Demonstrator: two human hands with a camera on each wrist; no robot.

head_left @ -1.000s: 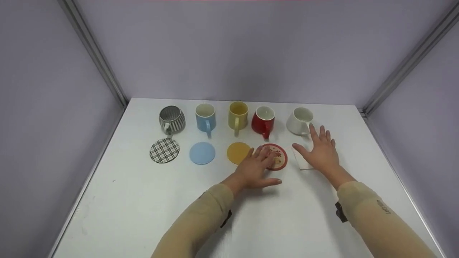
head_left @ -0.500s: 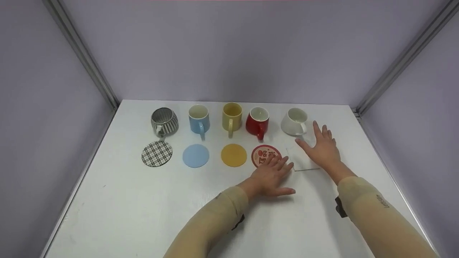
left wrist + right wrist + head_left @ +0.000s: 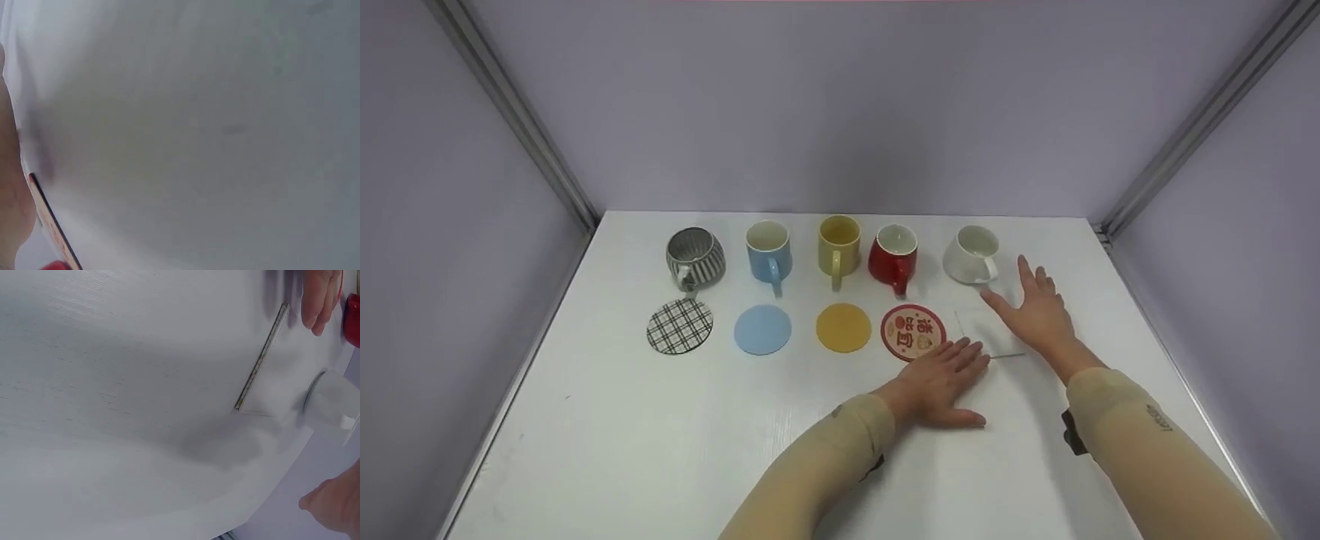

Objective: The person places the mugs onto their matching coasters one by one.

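My left hand (image 3: 945,384) lies with straight, spread fingers just in front of a round red-rimmed coaster (image 3: 911,328); its fingertips overlap the coaster's near right edge, and whether they touch cannot be told. Holding nothing, my right hand (image 3: 1039,319) spreads its fingers to the right of a square white coaster (image 3: 990,334), partly covering it in the head view. Behind that coaster stands a white mug (image 3: 969,259), close to the right thumb but apart from it. A red mug (image 3: 891,259) stands behind the red-rimmed coaster.
Further left along the row are a yellow mug (image 3: 838,244), a blue mug (image 3: 769,255) and a striped mug (image 3: 705,262). A yellow coaster (image 3: 844,328), a blue coaster (image 3: 763,330) and a checked coaster (image 3: 680,327) lie before them. Walls (image 3: 847,112) enclose the white table (image 3: 622,435).
My left hand has drawn right and nearer, uncovering the yellow coaster and most of the red-rimmed one. The right hand has barely moved. The head view has shifted slightly.
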